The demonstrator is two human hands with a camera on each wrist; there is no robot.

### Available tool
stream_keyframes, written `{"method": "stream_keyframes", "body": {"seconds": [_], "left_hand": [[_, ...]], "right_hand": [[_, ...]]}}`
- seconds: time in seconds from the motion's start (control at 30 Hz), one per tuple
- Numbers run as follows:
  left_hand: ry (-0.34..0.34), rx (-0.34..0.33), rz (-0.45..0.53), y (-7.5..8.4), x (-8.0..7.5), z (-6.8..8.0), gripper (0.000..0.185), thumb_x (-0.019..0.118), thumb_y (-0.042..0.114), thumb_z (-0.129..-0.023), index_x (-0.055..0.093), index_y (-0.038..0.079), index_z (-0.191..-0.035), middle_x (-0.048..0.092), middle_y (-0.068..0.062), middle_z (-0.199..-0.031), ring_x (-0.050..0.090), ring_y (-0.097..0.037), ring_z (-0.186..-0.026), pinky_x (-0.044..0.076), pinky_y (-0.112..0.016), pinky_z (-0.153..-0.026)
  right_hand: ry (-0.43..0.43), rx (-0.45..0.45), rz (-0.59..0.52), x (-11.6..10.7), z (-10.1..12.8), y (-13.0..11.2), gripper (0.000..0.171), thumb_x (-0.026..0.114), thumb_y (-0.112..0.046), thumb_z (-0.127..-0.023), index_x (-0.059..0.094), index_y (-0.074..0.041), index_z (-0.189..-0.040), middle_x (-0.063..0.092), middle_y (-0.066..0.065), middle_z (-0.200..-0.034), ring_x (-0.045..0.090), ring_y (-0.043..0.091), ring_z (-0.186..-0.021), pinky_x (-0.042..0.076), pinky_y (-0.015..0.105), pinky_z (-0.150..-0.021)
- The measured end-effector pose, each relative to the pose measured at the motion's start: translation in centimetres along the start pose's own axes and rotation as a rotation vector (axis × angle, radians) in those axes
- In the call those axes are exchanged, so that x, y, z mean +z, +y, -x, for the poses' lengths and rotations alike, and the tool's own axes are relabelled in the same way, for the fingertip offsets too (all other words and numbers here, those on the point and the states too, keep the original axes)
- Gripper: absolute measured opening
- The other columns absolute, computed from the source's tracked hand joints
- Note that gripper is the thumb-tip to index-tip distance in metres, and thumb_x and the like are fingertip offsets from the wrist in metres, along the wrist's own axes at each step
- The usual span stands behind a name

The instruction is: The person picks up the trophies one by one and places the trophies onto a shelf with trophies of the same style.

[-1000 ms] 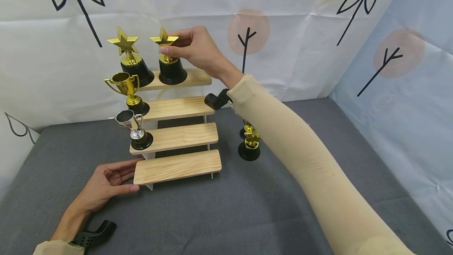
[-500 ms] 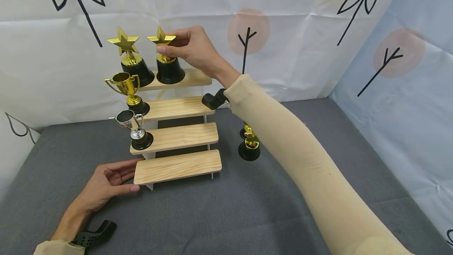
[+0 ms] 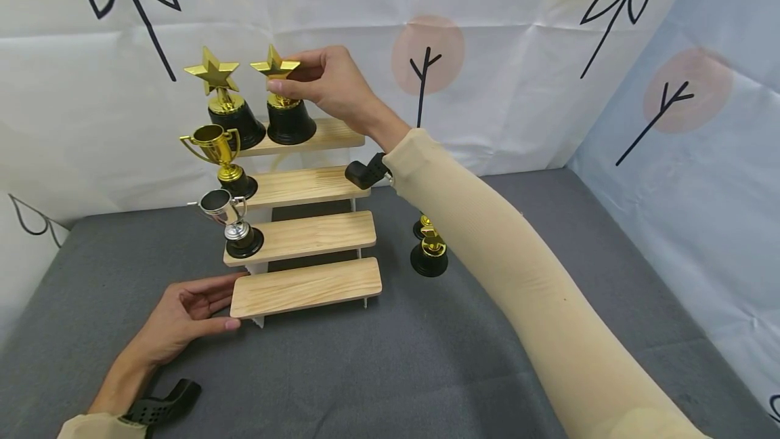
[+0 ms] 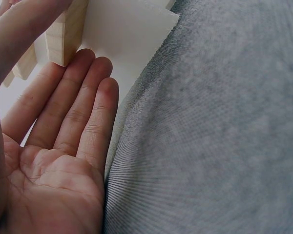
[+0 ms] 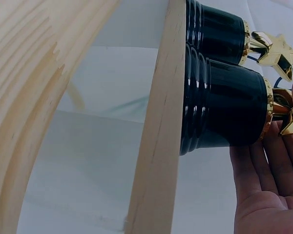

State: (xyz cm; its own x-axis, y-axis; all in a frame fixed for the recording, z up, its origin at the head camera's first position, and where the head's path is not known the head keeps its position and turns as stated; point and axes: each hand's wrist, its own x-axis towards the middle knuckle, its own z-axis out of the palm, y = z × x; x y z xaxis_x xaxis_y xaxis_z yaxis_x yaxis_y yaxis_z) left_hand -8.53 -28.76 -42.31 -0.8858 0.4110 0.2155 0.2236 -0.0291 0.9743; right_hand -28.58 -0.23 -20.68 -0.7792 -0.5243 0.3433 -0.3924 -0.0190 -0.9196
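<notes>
My right hand (image 3: 341, 87) pinches a gold star trophy (image 3: 291, 123) by its neck, just below the star. Its black base stands on the top board of a stepped wooden display stand (image 3: 307, 285); the right wrist view shows base and board touching. Beside it on the left is another star trophy (image 3: 236, 124). A gold cup trophy (image 3: 213, 144) occupies the left end of the second board, and a silver cup trophy (image 3: 234, 222) that of the third. With fingers extended, my left hand (image 3: 167, 324) touches the left end of the lowest board (image 4: 63, 44).
Right of the stand, small gold trophies with black bases (image 3: 429, 261) are on the grey cloth (image 3: 390, 371), partly hidden by my right sleeve (image 3: 518, 256). A white patterned backdrop (image 3: 500, 66) rises closely behind the stand.
My right hand has shifted the star trophy slightly left along the top board, nearer the other star trophy. My left hand and the stand have stayed in place.
</notes>
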Motion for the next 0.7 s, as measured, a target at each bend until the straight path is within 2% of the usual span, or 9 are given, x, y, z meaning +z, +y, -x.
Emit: {"method": "stream_keyframes", "body": {"seconds": [0.33, 0.47, 0.7], "left_hand": [[-0.003, 0.006, 0.015, 0.1, 0.1, 0.0, 0.067, 0.069, -0.03, -0.074, 0.046, -0.022, -0.136, 0.065, 0.0, -0.136, 0.064, -0.012, -0.12, 0.055, -0.026, -0.099], [-0.001, 0.0, 0.01, 0.1, 0.1, 0.0, 0.067, 0.07, -0.029, -0.075, 0.046, -0.022, -0.137, 0.064, 0.001, -0.136, 0.064, -0.012, -0.12, 0.055, -0.026, -0.099], [0.004, -0.007, -0.001, 0.0, 0.0, 0.1, 0.066, 0.07, -0.029, -0.075, 0.047, -0.021, -0.137, 0.065, 0.002, -0.135, 0.064, -0.012, -0.12, 0.055, -0.025, -0.099]], "right_hand": [[0.0, -0.007, -0.025, -0.5, 0.4, 0.2, 0.035, 0.076, 0.0, -0.09, 0.068, 0.007, -0.123, 0.074, 0.017, -0.108, 0.071, 0.021, -0.098, 0.059, 0.027, -0.091], [0.019, 0.021, -0.014, -1.1, 0.7, 0.4, 0.034, 0.077, -0.002, -0.09, 0.07, 0.005, -0.122, 0.075, 0.014, -0.109, 0.07, 0.019, -0.102, 0.057, 0.023, -0.093], [0.035, 0.004, -0.019, -2.6, 1.6, 1.1, 0.037, 0.075, -0.002, -0.092, 0.066, 0.007, -0.127, 0.071, 0.018, -0.118, 0.068, 0.019, -0.109, 0.055, 0.023, -0.098]]}}
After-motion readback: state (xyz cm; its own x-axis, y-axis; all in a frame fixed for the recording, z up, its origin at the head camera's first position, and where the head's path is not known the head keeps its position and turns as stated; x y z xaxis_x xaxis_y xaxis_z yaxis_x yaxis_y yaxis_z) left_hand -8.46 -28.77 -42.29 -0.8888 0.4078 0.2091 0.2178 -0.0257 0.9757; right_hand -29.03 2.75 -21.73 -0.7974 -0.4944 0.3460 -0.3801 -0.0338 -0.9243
